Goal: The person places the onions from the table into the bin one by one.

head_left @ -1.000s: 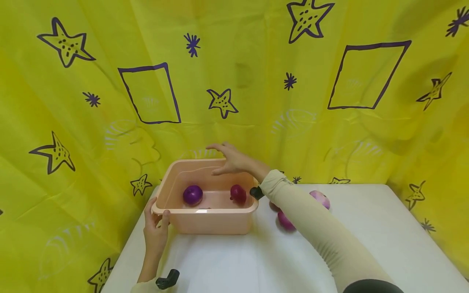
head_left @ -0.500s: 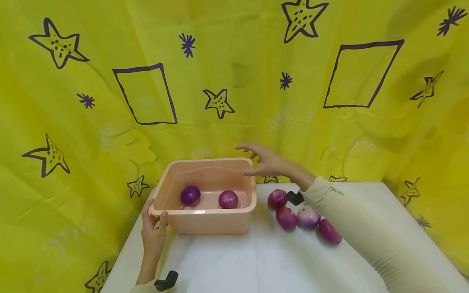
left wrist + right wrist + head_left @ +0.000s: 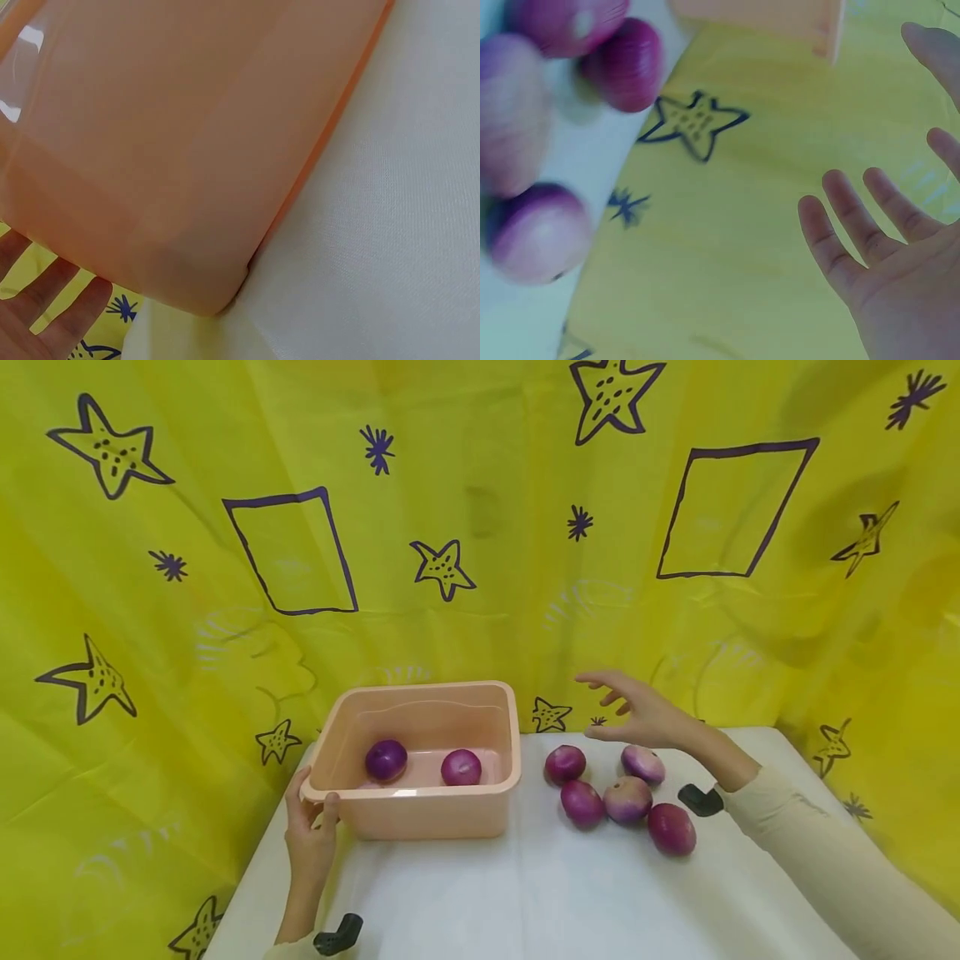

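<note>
A peach plastic basin stands on the white table with two purple onions inside. My left hand holds its front-left corner, thumb over the rim. In the left wrist view the basin wall fills the frame and fingers lie beside it. My right hand hovers open, fingers spread, holding nothing, just above several purple onions lying right of the basin. The right wrist view shows the open palm with blurred onions to its left.
A yellow cloth with purple stars and squares hangs behind and around the table. The table's right edge lies close to the onions. Bare white surface stretches in front of the basin.
My right hand has swung from over the basin's far rim rightwards to above the onions on the table. The onion on the basin's right side has rolled slightly. The left hand stays put.
</note>
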{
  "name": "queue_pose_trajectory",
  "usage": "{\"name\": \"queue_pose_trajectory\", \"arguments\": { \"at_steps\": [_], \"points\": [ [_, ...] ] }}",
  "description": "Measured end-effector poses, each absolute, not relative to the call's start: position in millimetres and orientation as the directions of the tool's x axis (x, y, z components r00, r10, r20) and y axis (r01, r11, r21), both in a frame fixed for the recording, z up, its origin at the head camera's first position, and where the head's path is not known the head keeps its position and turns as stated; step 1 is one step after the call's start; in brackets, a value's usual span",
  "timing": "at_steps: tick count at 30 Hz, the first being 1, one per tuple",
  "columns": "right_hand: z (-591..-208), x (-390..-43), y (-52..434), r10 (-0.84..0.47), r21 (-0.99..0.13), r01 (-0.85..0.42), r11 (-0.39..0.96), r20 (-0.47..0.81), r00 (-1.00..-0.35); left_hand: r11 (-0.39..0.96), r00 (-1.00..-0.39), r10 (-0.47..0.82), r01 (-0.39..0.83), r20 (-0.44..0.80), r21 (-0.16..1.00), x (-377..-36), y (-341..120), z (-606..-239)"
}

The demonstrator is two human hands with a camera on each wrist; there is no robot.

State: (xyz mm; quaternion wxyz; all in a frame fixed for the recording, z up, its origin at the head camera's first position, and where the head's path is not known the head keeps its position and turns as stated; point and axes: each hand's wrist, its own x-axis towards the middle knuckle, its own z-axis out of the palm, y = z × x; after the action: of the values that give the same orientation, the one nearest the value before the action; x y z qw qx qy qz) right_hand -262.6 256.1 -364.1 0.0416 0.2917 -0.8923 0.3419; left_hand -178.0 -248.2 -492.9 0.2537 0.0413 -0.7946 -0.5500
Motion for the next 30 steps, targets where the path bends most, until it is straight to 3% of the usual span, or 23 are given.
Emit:
{"name": "queue_pose_trajectory", "arguments": {
  "at_steps": [22,30],
  "points": [
    [-427,-200,332,-0.397,-0.591,-0.436,0.678,0.205,-0.895,0.388,-0.861,-0.342,0.236,0.377,0.891,-176,-250,-497],
    [-465,-182,350,-0.417,-0.657,-0.370,0.657,0.092,-0.904,0.402,-0.857,-0.340,0.239,0.387,0.884,-179,-247,-494]
  ]
}}
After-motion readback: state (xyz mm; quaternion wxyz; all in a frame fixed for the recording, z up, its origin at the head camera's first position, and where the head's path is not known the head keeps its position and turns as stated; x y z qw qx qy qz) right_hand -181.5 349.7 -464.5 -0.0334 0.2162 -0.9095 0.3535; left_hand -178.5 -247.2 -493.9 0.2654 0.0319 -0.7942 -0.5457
